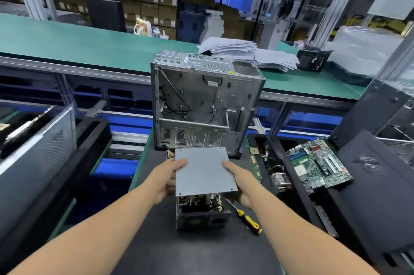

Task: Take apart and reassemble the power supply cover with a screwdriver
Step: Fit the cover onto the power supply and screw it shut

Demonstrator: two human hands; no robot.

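A flat grey power supply cover (203,171) is held above the open power supply box (201,212). My left hand (165,177) grips its left edge and my right hand (240,182) grips its right edge. The box stands on the dark mat with its circuit parts showing under the cover's near edge. A screwdriver (246,218) with a yellow and black handle lies on the mat just right of the box, untouched.
An empty computer case (206,104) stands upright behind the cover. A black tray (280,142) at the right holds a motherboard (318,162) and a heatsink. A green bench (89,46) with stacked papers runs across the back. Another case lies at the left.
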